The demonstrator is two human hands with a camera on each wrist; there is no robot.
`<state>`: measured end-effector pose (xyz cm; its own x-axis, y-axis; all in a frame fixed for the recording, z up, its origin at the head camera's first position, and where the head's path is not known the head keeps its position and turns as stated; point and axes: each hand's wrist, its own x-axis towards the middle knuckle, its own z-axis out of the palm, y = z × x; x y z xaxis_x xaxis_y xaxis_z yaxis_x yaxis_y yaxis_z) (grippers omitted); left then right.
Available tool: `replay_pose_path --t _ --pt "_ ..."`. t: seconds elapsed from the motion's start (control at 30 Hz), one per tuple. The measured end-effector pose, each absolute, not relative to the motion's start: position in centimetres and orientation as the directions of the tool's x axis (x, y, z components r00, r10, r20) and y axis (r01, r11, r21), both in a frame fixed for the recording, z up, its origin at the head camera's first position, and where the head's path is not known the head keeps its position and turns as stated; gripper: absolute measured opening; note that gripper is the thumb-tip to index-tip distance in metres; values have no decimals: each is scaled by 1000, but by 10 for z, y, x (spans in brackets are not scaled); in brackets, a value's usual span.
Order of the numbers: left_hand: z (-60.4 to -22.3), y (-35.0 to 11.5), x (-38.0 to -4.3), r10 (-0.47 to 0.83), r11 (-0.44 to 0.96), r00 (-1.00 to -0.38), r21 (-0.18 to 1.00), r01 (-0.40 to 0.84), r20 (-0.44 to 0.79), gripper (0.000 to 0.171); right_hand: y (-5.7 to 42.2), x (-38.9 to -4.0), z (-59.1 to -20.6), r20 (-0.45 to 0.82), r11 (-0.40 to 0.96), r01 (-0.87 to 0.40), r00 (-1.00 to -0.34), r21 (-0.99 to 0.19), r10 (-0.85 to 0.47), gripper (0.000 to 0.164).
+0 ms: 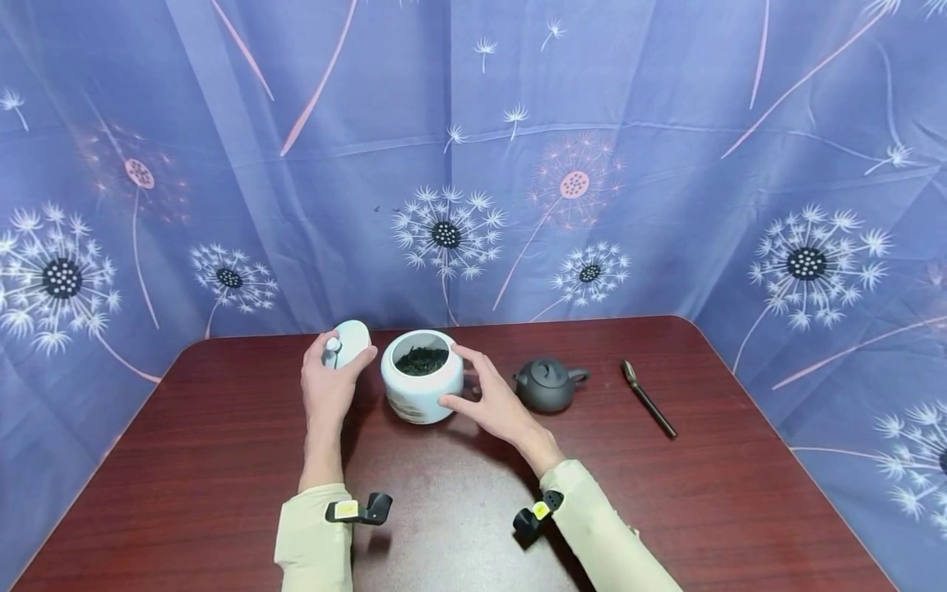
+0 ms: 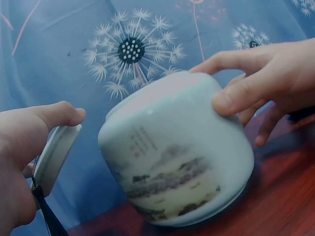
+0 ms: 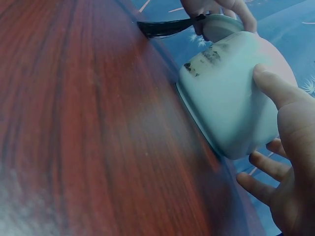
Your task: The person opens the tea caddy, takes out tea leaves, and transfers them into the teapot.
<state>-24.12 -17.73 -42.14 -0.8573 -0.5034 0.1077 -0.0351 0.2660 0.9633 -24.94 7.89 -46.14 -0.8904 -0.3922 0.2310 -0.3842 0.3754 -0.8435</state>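
Observation:
My left hand [image 1: 325, 395] pinches a round white lid [image 1: 356, 335] by its edge, tilted up just left of the jar. A dark tassel [image 3: 166, 28] hangs from the lid. The white porcelain tea jar [image 1: 417, 404] stands uncovered on the table, with dark tea leaves [image 1: 421, 360] inside and a painted landscape on its front. Around its right side my right hand [image 1: 499, 404] holds it, thumb on the front wall and forefinger at the rim. The other fingers of that hand are partly spread behind the jar.
A dark clay teapot [image 1: 546, 393] sits right of the jar, close behind the right hand. Farther right lies a dark-handled brush [image 1: 649, 400]. The reddish-brown table [image 1: 200, 460] ends at a blue dandelion-print curtain [image 1: 385, 164].

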Motion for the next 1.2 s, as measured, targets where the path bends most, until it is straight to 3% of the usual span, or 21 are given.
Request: replay_pose_path --t 0.57,1.2 --pt "-406 -158 -240 -376 326 -912 945 32 161 76 79 -251 -463 222 380 -377 -893 -844 -393 77" --pt "-387 -132 -232 -92 442 -965 878 182 246 73 80 -252 -464 217 387 -380 -889 -840 -402 78"
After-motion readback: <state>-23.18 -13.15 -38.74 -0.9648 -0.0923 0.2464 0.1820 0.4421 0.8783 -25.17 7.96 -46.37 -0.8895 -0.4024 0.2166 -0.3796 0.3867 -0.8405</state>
